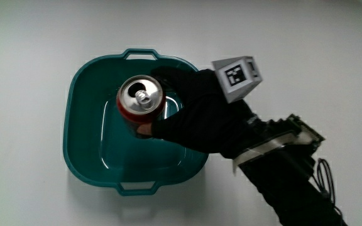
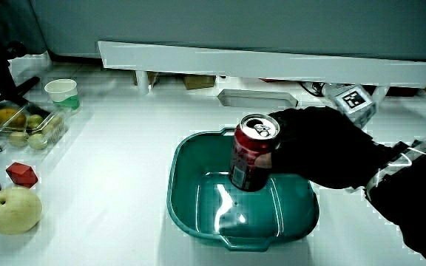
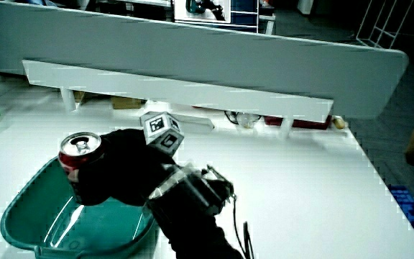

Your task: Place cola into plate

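A red cola can [image 1: 141, 100] with a silver lid stands upright inside the teal plate [image 1: 87, 154], a deep square dish with two handles. The gloved hand [image 1: 193, 113] is wrapped around the can's side, with the patterned cube [image 1: 236, 75] on its back. In both side views the can [image 2: 253, 154] [image 3: 79, 161] sits in the plate [image 2: 191, 210] [image 3: 27, 223] with the hand [image 2: 324, 148] [image 3: 124, 173] closed on it. Whether the can's base touches the plate's floor I cannot tell.
At the table's edge in a side view lie a yellow pear [image 2: 10, 210], a red cube [image 2: 22, 174], a clear box of fruit [image 2: 32, 125] and a white cup [image 2: 62, 93]. A low white partition [image 2: 272, 68] runs along the table.
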Demonstrator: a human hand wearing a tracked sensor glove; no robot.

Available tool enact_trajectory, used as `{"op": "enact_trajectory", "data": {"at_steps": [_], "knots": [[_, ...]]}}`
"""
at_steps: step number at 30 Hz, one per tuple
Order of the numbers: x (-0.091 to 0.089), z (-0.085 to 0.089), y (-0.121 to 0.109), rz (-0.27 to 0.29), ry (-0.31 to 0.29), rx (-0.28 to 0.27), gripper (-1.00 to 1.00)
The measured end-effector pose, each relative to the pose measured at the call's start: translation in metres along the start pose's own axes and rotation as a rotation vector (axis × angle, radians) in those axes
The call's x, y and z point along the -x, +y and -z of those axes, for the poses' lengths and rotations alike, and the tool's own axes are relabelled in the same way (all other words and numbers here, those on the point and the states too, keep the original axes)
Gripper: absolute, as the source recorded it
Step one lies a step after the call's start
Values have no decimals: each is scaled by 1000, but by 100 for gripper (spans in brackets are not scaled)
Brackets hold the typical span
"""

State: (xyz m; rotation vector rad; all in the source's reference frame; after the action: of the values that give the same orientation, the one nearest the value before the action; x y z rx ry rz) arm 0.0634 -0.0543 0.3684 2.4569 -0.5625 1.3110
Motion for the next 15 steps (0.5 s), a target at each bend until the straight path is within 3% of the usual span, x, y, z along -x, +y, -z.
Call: {"op": "enact_trajectory", "data": {"at_steps": [1, 3, 4, 6, 8, 11, 13, 15], "knots": [[-4, 5, 1, 18, 27, 15, 0], [-7, 13, 2, 52, 14, 38, 0], [-9, 18, 3, 42, -3, 36, 0], [-13, 27, 6, 54, 25, 62, 0], [-11, 32, 7, 104, 33, 94, 0], [-10, 39, 10, 119, 10, 119, 0], [-5, 41, 10, 124, -84, 68, 0], [-6, 45, 11, 133, -83, 87, 0]]}}
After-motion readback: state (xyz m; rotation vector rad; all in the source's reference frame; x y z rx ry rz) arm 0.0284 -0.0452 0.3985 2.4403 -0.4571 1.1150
